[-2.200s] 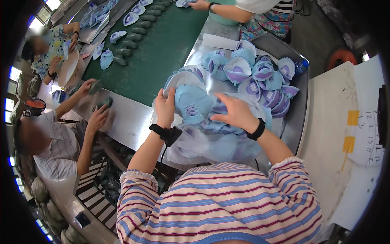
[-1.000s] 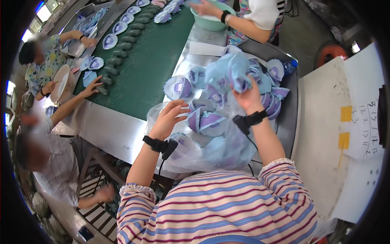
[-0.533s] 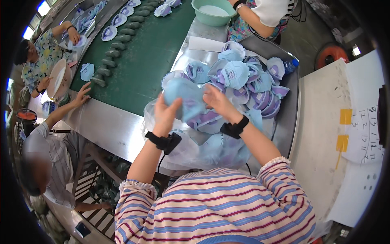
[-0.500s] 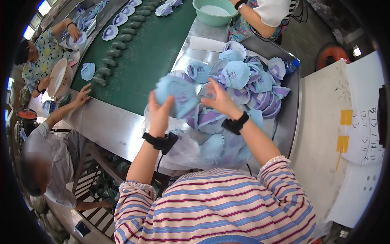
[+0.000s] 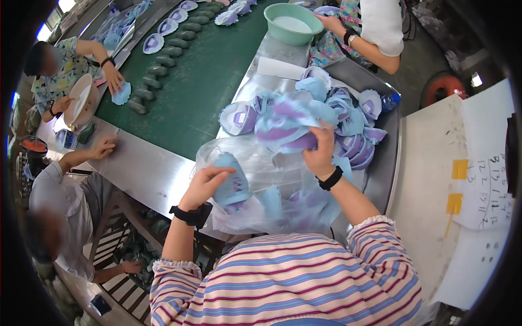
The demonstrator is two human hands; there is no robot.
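My left hand (image 5: 202,187) is closed on the edge of a light blue shoe upper (image 5: 232,182), above a clear plastic bag (image 5: 255,152) with more uppers in it. In my right hand (image 5: 321,152) are blue and purple shoe uppers (image 5: 283,127), smeared by motion; how many I cannot tell. They are over the near left side of a heaped pile of uppers (image 5: 356,122). Beside the pile, at the edge of the green surface, one upper (image 5: 237,118) lies with its lining showing.
Dark shoe lasts (image 5: 157,70) stand in a line on the green belt (image 5: 206,81). A co-worker's hand (image 5: 113,79) touches a blue upper; another's hand (image 5: 103,148) rests at the metal edge. A green basin (image 5: 293,24) and a blue-capped bottle (image 5: 390,102) stand farther off.
My left hand has come down nearer me, over the bag. My right hand has moved right and now holds uppers. A co-worker has reached the blue upper on the belt.
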